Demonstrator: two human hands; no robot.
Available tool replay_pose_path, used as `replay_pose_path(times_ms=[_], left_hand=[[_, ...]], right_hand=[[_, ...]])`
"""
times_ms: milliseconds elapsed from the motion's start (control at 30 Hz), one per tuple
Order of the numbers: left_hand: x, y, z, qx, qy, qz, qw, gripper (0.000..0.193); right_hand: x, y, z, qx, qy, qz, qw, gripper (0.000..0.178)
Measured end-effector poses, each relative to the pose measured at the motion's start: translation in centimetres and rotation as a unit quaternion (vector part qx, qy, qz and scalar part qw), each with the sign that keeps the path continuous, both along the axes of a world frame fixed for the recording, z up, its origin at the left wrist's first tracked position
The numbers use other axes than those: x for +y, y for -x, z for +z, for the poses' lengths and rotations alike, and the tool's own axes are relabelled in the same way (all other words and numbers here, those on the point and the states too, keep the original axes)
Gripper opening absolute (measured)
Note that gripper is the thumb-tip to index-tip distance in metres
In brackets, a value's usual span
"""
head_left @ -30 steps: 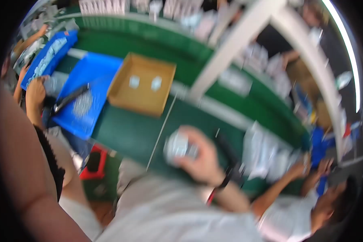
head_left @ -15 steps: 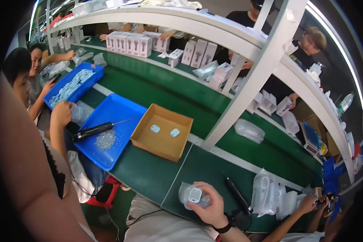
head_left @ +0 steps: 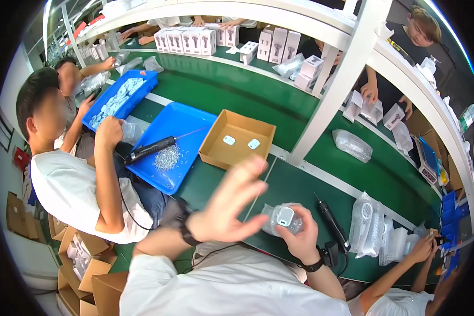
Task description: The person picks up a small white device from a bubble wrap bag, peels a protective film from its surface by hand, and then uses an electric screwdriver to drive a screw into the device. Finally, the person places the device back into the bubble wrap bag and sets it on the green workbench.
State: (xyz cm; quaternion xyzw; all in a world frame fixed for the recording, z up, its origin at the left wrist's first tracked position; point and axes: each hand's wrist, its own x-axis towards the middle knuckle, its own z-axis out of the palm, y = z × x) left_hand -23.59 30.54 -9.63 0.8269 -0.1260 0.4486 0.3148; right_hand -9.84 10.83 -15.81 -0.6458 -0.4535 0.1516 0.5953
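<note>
My right hand (head_left: 304,241) grips a clear plastic-wrapped item, with a pale blue rounded-square piece (head_left: 285,215) on top against the fingers. What the wrapping holds is hard to make out. My left hand (head_left: 229,200), smeared by motion, hovers to the left of it with fingers spread and nothing in them. Beyond the left hand stands a shallow cardboard box (head_left: 239,130) holding two similar pale blue pieces (head_left: 229,140). A black electric screwdriver (head_left: 332,221) lies on the green table to the right of my right hand.
Left of the box, a blue tray (head_left: 188,117) holds another electric screwdriver (head_left: 150,149) and a heap of small screws (head_left: 167,158). A blue bin (head_left: 151,83) of pale pieces stands farther left. Bubble-wrap packs (head_left: 366,224) lie right. A white post (head_left: 326,105) rises ahead. Co-workers sit on both sides.
My left arm, earlier close to the camera at the left edge, has swung in, bringing the left hand over the table near the wrapped item. My right hand keeps its hold; the view has shifted.
</note>
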Motion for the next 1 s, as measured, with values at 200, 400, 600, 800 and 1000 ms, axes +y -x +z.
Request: replay_pose_path(times_ms=[200, 400, 600, 800, 1000], left_hand=[[-3.9, -2.7, -7.3, 0.155, 0.136, -0.083, 0.975, 0.087], [-3.6, -4.1, -9.0, 0.162, 0.153, -0.091, 0.971, 0.088], [-2.9, -5.8, -9.1, 0.183, 0.208, -0.100, 0.956, 0.084], [-2.7, -5.6, -9.2, 0.194, 0.231, -0.098, 0.948, 0.080], [-3.0, -5.9, -9.4, 0.207, 0.256, -0.083, 0.941, 0.073]], right_hand=[[0.4, -0.7, 0.2, 0.007, 0.007, -0.021, 1.000, 0.047], [1.8, -1.0, 0.7, -0.004, 0.038, -0.020, 0.999, 0.047], [2.7, -1.8, 1.4, -0.112, 0.054, -0.074, 0.989, 0.048], [3.2, -2.0, 4.4, -0.187, 0.102, -0.055, 0.976, 0.050], [2.5, -2.5, 5.4, -0.219, 0.133, -0.032, 0.966, 0.051]])
